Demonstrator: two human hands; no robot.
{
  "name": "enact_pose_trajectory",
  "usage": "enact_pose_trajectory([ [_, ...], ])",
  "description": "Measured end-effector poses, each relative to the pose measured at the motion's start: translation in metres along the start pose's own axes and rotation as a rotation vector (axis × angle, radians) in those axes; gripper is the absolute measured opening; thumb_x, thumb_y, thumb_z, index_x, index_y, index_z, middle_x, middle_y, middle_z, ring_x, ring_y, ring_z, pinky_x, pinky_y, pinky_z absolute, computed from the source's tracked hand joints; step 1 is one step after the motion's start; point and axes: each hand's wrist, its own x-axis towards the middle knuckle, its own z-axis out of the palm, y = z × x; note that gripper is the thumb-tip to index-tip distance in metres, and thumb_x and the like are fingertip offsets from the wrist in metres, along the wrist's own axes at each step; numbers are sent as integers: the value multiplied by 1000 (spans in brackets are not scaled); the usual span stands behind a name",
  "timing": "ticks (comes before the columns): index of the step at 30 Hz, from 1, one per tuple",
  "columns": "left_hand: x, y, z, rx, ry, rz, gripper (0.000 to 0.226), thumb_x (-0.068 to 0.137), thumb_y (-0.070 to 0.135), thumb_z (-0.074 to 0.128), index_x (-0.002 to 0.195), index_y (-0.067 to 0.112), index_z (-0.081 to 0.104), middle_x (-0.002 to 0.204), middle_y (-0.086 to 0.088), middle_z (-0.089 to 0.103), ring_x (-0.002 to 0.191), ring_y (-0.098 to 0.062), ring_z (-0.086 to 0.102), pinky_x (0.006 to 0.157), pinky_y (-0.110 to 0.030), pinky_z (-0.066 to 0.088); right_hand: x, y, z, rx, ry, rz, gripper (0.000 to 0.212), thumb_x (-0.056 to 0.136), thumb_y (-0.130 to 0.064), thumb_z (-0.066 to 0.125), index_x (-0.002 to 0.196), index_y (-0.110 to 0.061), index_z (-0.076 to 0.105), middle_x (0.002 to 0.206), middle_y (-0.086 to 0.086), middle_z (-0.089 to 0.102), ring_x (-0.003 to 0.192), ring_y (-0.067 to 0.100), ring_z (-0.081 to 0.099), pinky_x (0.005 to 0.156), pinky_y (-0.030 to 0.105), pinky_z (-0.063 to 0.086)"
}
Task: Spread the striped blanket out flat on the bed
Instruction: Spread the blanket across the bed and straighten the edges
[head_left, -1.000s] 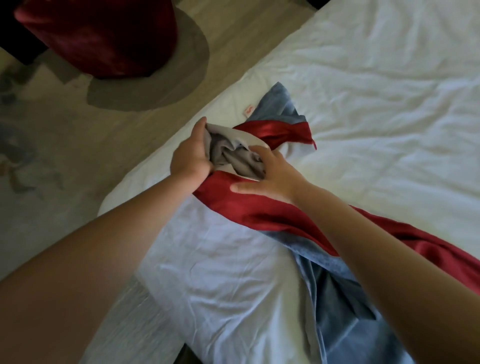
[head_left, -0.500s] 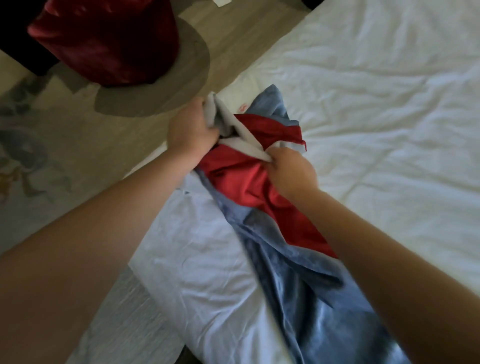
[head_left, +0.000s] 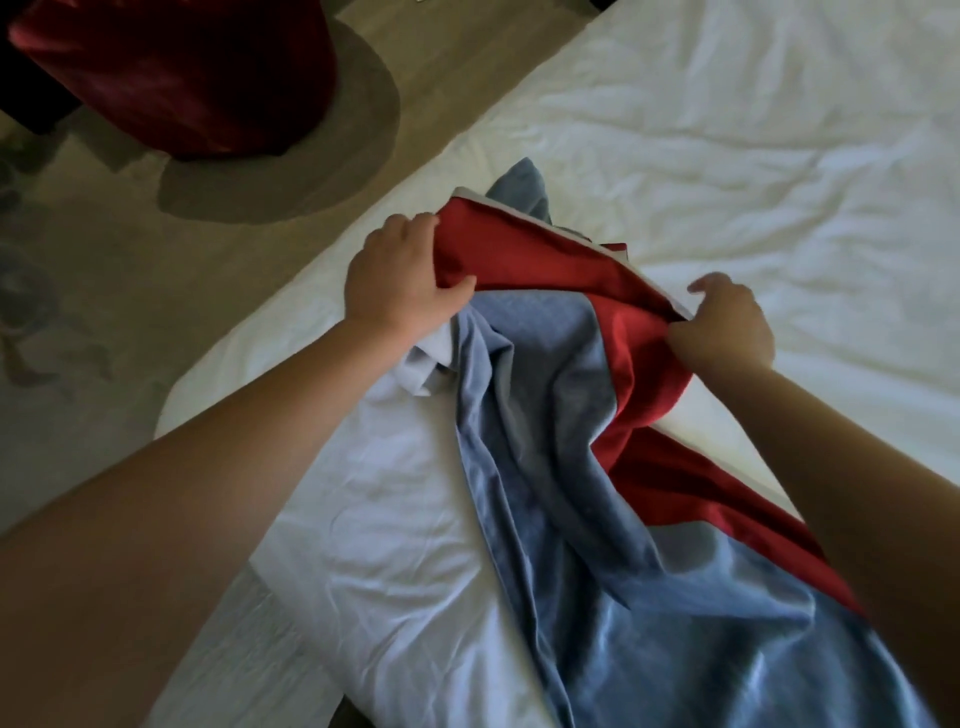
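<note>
On wrinkled white bed (head_left: 727, 156): soft striped blanket (head_left: 545, 395) bunched, both hands (head_left: 402, 288) gripping.

Dim room, brighter light upper right, soft blur, wide-angle edge distortion

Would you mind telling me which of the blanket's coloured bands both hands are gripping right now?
The red band: the left hand and right hand each pinch its edge, holding it stretched between them, while the blue band hangs bunched below, ungripped.
</note>
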Motion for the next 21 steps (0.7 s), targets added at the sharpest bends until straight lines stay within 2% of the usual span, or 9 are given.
enact_pose_trajectory([
  [3, -7, -15, 4, -83, -99, -263, 94, 59, 65, 70, 133, 18, 36, 122, -13, 50, 110, -34, 53, 83, -43, 47, -5, -48, 4, 12, 149, -370, 56, 72, -8, 57, 126, -18, 49, 126, 12, 47, 114, 34, 48, 88, 45, 47],
  [5, -11, -20, 10, -182, -200, -412, 101, 56, 62, 76, 135, 16, 32, 124, -11, 52, 111, -32, 55, 83, -39, 47, -8, -91, 9, -47, 114, -685, 65, 69, -8, 62, 130, -22, 46, 130, 8, 46, 119, 30, 44, 90, 47, 47],
  [7, -13, -23, 16, -310, -244, -452, 84, 61, 47, 81, 124, 10, 40, 108, -7, 59, 99, -28, 62, 71, -33, 54, -13, -132, 18, -205, 6, -942, 77, 71, -13, 67, 139, -29, 36, 142, 2, 39, 131, 28, 35, 96, 49, 44],
  [9, -14, -23, 16, -349, -222, -412, 59, 65, 33, 79, 109, 8, 48, 92, -3, 60, 83, -26, 65, 58, -36, 58, -19, -160, 31, -443, -92, -1084, 84, 76, -26, 70, 145, -33, 24, 152, -3, 27, 141, 24, 19, 107, 48, 33],
  [11, -14, -20, 14, -293, -184, -369, 50, 67, 28, 75, 106, 9, 50, 92, -5, 61, 82, -27, 63, 61, -34, 55, -20, -169, 44, -599, -141, -1104, 70, 82, -35, 64, 143, -32, 30, 149, -6, 33, 141, 21, 22, 110, 43, 27],
  [14, -24, -11, 7, -193, -81, -237, 49, 68, 26, 72, 108, 12, 45, 88, -2, 62, 77, -26, 60, 57, -31, 42, -20, -157, 44, -622, -12, -1030, 36, 89, -14, 51, 125, -19, 48, 122, 2, 59, 116, 27, 54, 100, 39, 36],
  [16, -38, -3, 3, -123, -16, -96, 46, 67, 25, 71, 104, 15, 45, 81, 1, 59, 70, -25, 57, 52, -29, 37, -20, -137, 34, -662, 67, -1041, 35, 86, -3, 51, 119, -14, 48, 107, 4, 63, 102, 29, 60, 94, 38, 40],
  [19, -61, 25, 1, -54, -16, 70, 44, 67, 30, 71, 102, 17, 49, 83, -1, 62, 73, -27, 61, 52, -30, 38, -24, -93, 13, -808, 86, -1098, 31, 83, -3, 48, 111, -17, 52, 100, 3, 63, 99, 27, 59, 92, 38, 39],
  [21, -79, 55, 5, -26, -38, 144, 44, 66, 35, 72, 100, 17, 50, 82, -1, 63, 73, -29, 63, 52, -30, 37, -31, -59, -2, -795, 118, -1121, 26, 81, -2, 45, 102, -14, 56, 93, 6, 64, 94, 29, 60, 88, 39, 39],
])
